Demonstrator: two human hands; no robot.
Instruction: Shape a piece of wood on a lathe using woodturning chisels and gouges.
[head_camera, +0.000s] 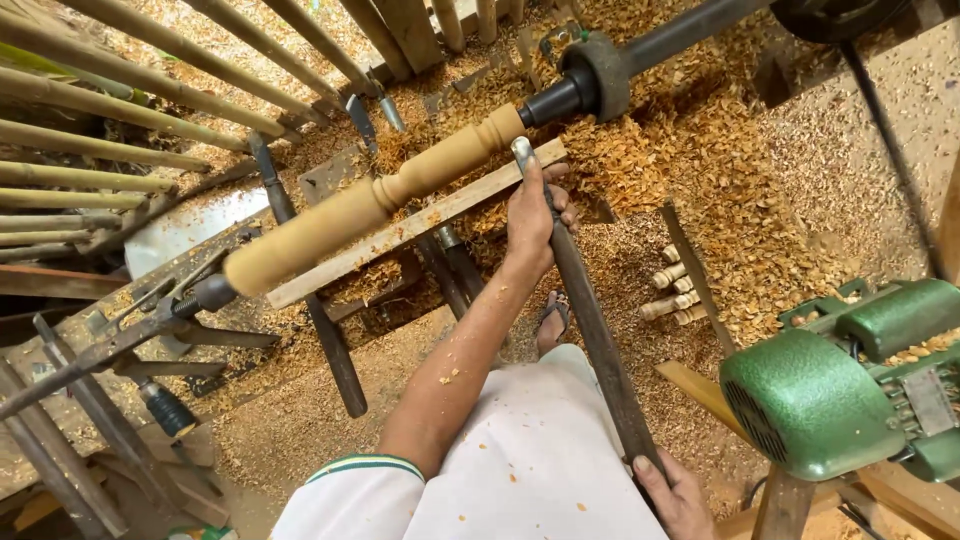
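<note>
A pale turned wooden spindle (350, 215) is mounted on a lathe, running from lower left to upper right. My left hand (535, 215) grips the front of a long dark chisel (590, 320) near its metal tip, pressing it on the wooden tool rest (400, 235) beside the spindle's beaded end. My right hand (675, 495) holds the chisel's rear end by my hip. White clothing dotted with shavings covers my lap.
Wood shavings (700, 170) cover the floor. Long pale sticks (120, 110) lean at upper left. A green motor (830, 390) sits at lower right. Several small turned pieces (675, 290) lie near my sandalled foot (553, 320). Spare chisels (370, 115) rest behind the lathe.
</note>
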